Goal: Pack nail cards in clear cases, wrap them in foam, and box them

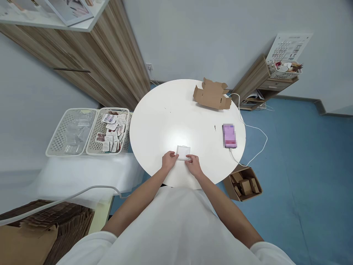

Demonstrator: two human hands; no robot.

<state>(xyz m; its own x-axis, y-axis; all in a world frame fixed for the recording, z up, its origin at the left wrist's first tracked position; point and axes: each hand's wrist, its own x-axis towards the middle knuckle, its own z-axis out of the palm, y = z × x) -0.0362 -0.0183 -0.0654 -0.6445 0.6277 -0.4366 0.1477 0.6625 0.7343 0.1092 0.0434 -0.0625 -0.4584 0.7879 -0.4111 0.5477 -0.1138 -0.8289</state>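
A small, flat, white square packet [183,151] lies at the near side of the round white table [154,125], wrapped in what looks like thin film or paper. My left hand [169,161] pinches its left edge between thumb and fingers. At the lower right corner, my right hand [194,165] grips the same packet with its fingertips. Beyond the hands, an unfolded brown cardboard box [212,95] rests near the table's far edge. To the right is a phone [229,135] with a blurred purple screen and a white cable plugged in.
Left of the table stand two white perforated baskets, one with clear plastic cases [75,132], one with several printed cards [111,129]. On the floor at right is an open carton [242,184] of small brown boxes. Stacked flat cardboard [55,228] sits lower left. The charging cable [260,130] loops over the table edge.
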